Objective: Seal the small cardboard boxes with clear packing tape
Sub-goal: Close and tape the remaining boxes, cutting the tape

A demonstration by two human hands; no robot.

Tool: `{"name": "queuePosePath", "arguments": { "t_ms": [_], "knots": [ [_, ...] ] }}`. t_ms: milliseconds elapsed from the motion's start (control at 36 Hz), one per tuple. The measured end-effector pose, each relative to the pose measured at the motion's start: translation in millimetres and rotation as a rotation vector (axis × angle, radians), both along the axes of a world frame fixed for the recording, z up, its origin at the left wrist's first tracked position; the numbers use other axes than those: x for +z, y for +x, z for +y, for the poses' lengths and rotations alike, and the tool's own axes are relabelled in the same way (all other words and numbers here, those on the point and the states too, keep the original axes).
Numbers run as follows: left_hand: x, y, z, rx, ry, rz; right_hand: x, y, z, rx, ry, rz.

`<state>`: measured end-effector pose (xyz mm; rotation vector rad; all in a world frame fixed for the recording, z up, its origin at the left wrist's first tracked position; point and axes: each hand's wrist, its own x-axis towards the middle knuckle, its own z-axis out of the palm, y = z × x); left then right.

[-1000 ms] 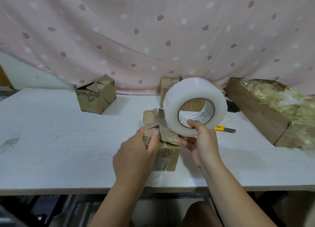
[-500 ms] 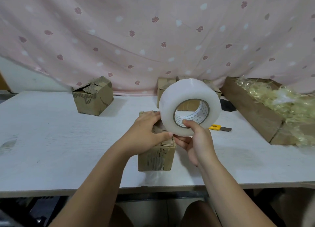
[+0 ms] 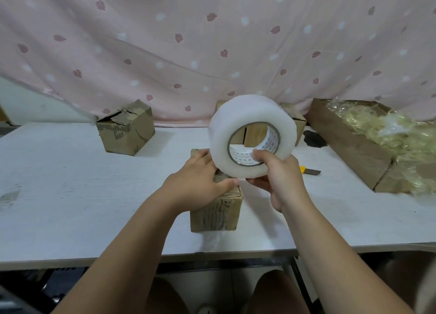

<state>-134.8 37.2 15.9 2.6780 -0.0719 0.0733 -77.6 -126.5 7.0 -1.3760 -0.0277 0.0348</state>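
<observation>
Gripping the tape roll (image 3: 236,125) with thumb hooked through its core and fingers curled under the rim, the right hand (image 3: 280,179) holds it upright off the table, touching the left hand (image 3: 195,186) — which lies flat on the near cardboard box (image 3: 217,217), fingers straight, pressing the flaps down. Behind hangs a pink curtain (image 3: 212,42); below it are the white table (image 3: 59,195), a brown tray (image 3: 349,143) of crinkled film at right, a second box (image 3: 125,132) back left, and a yellow knife (image 3: 310,171) near the right hand.

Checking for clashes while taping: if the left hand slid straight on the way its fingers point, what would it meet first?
Probably the tape roll, which the right hand holds just ahead of the left hand resting on the box; depth is unclear, they may already touch.
</observation>
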Motion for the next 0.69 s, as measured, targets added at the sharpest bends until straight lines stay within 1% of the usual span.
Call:
{"name": "queuePosePath", "arguments": {
  "t_ms": [111, 222, 306, 528, 694],
  "knots": [
    [1, -1, 0, -0.011, 0.051, 0.015, -4, 5, -13, -0.078, 0.017, 0.035],
    [0, 1, -1, 0.021, 0.087, 0.087, -16, 9, -35, -0.131, 0.027, 0.09],
    [0, 1, -1, 0.024, 0.096, 0.087, -28, 10, -45, -0.164, 0.008, 0.114],
    [-1, -1, 1, -0.007, 0.037, 0.071, -35, 10, -43, -0.169, -0.134, 0.063],
    [-1, 0, 2, -0.013, 0.06, 0.098, -39, 10, -41, -0.2, -0.188, 0.049]
  ]
}}
